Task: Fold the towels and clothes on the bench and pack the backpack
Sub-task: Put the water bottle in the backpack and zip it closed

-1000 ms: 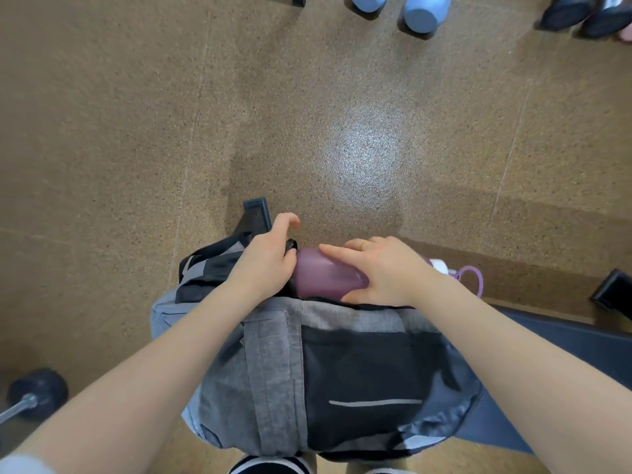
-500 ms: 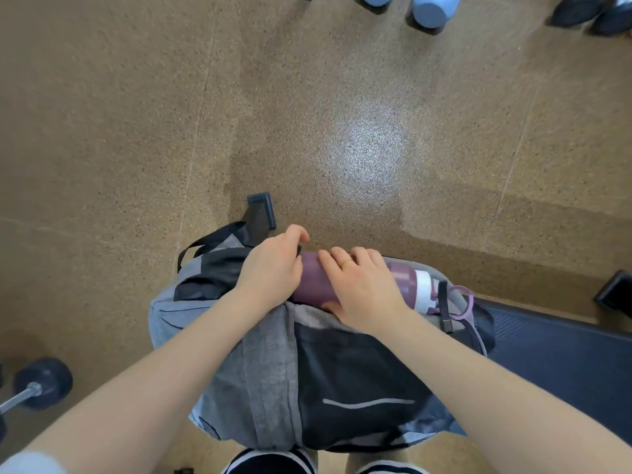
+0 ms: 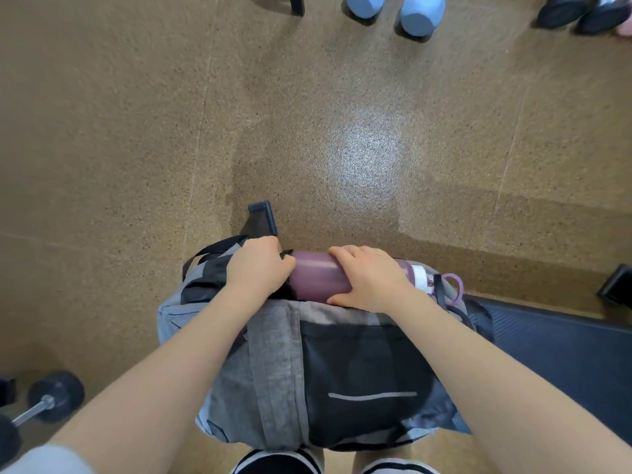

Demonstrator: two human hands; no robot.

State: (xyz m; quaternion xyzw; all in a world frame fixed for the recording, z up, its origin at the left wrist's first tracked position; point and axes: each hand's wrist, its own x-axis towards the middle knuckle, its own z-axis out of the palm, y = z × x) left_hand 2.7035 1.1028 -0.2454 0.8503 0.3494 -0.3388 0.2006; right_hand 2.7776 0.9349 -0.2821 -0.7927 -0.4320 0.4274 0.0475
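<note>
A grey and black backpack (image 3: 284,371) lies on the end of a dark bench (image 3: 561,350) in front of me. A purple water bottle (image 3: 318,278) with a white collar and purple loop cap lies sideways along the backpack's far side, its base partly inside a black side pocket. My left hand (image 3: 258,268) grips the black pocket edge at the bottle's base. My right hand (image 3: 369,278) is wrapped over the middle of the bottle. No towels or clothes show in this view.
Speckled tan floor (image 3: 307,131) stretches ahead. A dumbbell (image 3: 41,405) lies at the lower left. Two people's feet, in light blue shoes (image 3: 393,8) and dark shoes (image 3: 581,12), stand at the top edge. Bench feet (image 3: 261,217) poke out by the backpack and at the far right (image 3: 615,285).
My right hand has slid from resting flat on the bottle to gripping it. The bottle has moved left, deeper into the pocket that my left hand holds.
</note>
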